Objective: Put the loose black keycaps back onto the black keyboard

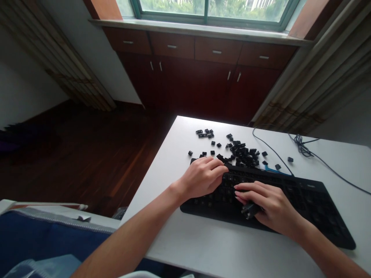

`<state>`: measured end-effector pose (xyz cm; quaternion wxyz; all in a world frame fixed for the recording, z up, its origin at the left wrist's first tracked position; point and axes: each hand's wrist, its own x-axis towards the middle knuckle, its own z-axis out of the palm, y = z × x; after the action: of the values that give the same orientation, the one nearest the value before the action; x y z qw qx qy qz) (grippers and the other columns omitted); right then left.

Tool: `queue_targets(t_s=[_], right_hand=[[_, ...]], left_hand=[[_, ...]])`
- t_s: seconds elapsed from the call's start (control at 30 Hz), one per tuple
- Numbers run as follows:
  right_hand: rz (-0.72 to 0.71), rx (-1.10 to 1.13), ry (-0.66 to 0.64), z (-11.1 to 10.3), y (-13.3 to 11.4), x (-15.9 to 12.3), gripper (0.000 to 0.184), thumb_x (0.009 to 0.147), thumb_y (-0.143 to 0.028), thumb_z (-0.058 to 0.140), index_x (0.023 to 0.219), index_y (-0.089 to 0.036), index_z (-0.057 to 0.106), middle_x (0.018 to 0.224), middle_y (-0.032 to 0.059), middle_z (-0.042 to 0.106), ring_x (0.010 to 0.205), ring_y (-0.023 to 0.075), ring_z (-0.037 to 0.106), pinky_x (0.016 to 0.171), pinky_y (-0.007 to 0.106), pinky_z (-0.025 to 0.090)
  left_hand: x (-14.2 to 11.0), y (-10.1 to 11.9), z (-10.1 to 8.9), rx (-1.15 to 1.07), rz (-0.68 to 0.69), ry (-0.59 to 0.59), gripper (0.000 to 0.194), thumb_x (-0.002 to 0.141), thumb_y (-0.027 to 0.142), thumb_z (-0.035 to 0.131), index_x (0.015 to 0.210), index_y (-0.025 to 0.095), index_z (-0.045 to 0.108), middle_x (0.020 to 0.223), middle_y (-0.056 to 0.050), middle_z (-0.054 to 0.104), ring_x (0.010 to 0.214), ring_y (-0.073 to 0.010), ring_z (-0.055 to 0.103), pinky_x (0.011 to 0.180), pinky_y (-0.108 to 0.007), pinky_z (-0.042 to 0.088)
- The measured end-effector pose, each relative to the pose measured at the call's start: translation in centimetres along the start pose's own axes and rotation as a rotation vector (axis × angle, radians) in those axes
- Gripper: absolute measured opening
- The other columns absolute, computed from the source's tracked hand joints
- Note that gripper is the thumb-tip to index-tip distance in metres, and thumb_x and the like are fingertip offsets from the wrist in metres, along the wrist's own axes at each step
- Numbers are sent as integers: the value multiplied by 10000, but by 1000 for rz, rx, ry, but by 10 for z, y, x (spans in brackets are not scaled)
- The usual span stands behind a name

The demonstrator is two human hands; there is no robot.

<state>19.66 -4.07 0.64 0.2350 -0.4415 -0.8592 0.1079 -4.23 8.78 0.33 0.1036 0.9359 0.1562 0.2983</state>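
Observation:
A black keyboard (321, 220) lies at a slant on the white table, many of its key places bare of caps. My left hand (203, 175) rests over its upper left part, fingers bent and pressed together; whatever is under the fingertips is hidden. Over the middle of the keyboard is my right hand (271, 204), thumb and forefinger close together near the key rows. Its lower fingers curl around small black keycaps (251, 211), partly hidden by the palm. Behind the keyboard is a loose heap of black keycaps (245, 152), with several more scattered to the left.
Beside the heap lies a thin blue tool (276, 170), partly behind the keyboard. A cable (272, 148) runs back from the keyboard, and a bundled cord (301, 146) lies at right. The white table (162, 185) ends at left, near a blue chair (43, 235).

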Motion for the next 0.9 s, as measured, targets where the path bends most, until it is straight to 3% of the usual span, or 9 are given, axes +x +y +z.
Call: queue_targets(t_s=[0.1,0.2,0.27,0.37,0.43,0.5,0.57,0.73,0.9], right_hand=[[61,77,121,-4,-8,5,296,864,-143,689,1148,-206,633,1112,102,704,919,211,678,794,342,559],[149,261,318,-11,-19,11,80,869,-188,689,878,-201,611,811,47,639,708,170,622,607,291,511],[204,399,426,-14,-26,15,156,923,-188,620,770,-202,592,729,33,608,644,154,591,556,281,470],[327,642,544,-14,-32,25,83,963,-216,596,920,-206,666,627,-8,603,536,132,566,512,269,453],[385,860,593,-11,-34,35,80,962,-282,623,974,-212,661,522,-65,511,425,100,459,454,250,403],[405,1064,575,-7,-34,47,241,975,-380,597,819,-201,640,502,-70,445,426,89,412,450,244,377],[420,1181,524,-2,-34,59,385,985,-438,565,697,-186,603,534,-43,455,484,95,456,481,248,390],[441,1277,557,7,-34,74,184,925,-382,675,880,-213,617,555,-77,433,472,87,418,462,234,357],[383,1261,498,1,-41,73,553,975,-411,578,505,-203,372,459,-61,302,419,79,298,424,267,247]], left_hand=[[0,-1,0,-37,-32,22,206,944,131,512,1093,179,645,1036,-54,711,898,-190,641,765,-337,541],[1,-3,-1,-99,-98,73,203,935,134,537,1091,193,654,1028,-50,709,904,-184,646,763,-325,549],[2,-4,-3,-157,-147,114,202,929,139,553,1087,203,662,1025,-48,705,921,-179,649,775,-316,552],[3,-7,-5,-239,-241,156,191,924,147,562,1066,207,674,1027,-50,694,879,-160,647,759,-297,546],[4,-9,-6,-276,-308,179,180,921,152,564,1046,204,682,1015,-48,688,822,-144,637,725,-282,536],[3,-12,-6,-300,-365,205,176,912,149,572,1036,201,685,997,-44,684,781,-131,625,691,-269,525],[3,-15,-6,-318,-415,229,174,902,145,582,1033,198,685,988,-39,682,756,-121,617,662,-256,516],[3,-21,-6,-349,-477,261,154,907,163,586,1023,193,682,992,-32,684,724,-107,609,633,-242,513],[3,-22,-4,-346,-481,259,152,907,164,581,1015,194,684,999,-28,683,729,-106,611,635,-240,513]])
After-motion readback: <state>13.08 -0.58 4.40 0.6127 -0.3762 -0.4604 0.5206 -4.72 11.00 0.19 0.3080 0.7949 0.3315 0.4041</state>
